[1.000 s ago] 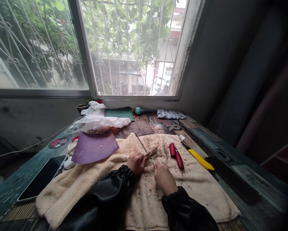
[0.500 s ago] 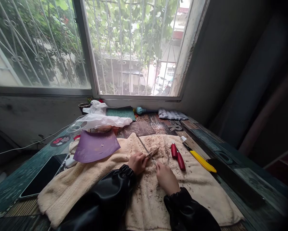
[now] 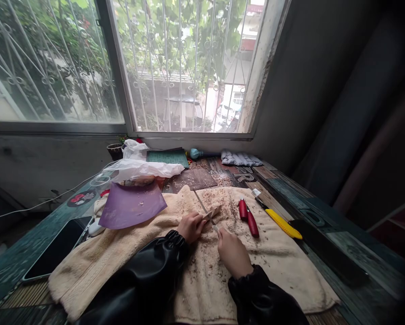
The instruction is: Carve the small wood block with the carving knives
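Observation:
My left hand (image 3: 190, 227) is closed round a small pale piece of wood (image 3: 212, 213), holding it just above a beige towel (image 3: 283, 266). My right hand (image 3: 232, 253) is closed on a thin carving tool (image 3: 215, 228) whose tip meets the wood. Both sleeves are black and shiny. Wood shavings (image 3: 224, 201) are scattered over the towel around the hands. A thin rod (image 3: 201, 205) lies on the towel just beyond the wood.
A red-handled tool (image 3: 249, 218) and a yellow utility knife (image 3: 280, 223) lie right of the hands. A purple sheet (image 3: 131, 205), a white plastic bag (image 3: 144, 169), a green cutting mat (image 3: 167, 157) and a dark tablet (image 3: 55, 253) are on the left. A barred window (image 3: 175, 67) stands behind the table.
The hands stay together on the wood with only small shifts; the camera has moved slightly.

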A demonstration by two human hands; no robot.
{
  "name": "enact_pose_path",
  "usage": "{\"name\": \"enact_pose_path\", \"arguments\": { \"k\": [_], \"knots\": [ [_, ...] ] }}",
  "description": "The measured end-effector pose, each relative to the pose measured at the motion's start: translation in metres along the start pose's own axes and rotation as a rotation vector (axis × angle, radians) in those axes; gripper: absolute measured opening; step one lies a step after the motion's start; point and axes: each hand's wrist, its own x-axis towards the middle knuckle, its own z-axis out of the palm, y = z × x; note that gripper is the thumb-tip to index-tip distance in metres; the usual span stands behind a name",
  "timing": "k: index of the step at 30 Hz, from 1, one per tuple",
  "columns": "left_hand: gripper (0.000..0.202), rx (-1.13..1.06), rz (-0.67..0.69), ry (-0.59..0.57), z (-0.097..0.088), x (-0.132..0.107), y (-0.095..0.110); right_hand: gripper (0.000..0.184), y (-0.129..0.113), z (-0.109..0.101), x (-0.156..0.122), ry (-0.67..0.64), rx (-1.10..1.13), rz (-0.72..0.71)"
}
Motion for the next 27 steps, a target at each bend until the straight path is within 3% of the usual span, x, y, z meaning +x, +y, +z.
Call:
{"name": "enact_pose_path", "arguments": {
  "k": [7,11,17,27],
  "knots": [
    [0.028,0.077,-0.127,0.039,0.002,0.0,0.009,0.031,0.018,0.007,-0.013,-0.005,0.046,-0.026],
    [0.027,0.041,-0.063,0.018,0.0,0.0,0.008,0.032,0.031,0.006,-0.025,0.004,0.101,-0.039],
    [0.027,0.003,0.035,-0.005,-0.001,-0.001,0.003,0.032,0.019,0.003,-0.008,-0.003,0.05,-0.024],
    [0.024,-0.044,-0.062,0.04,0.004,-0.002,0.002,0.034,0.012,0.007,-0.001,0.005,0.051,-0.009]
  ]
}}
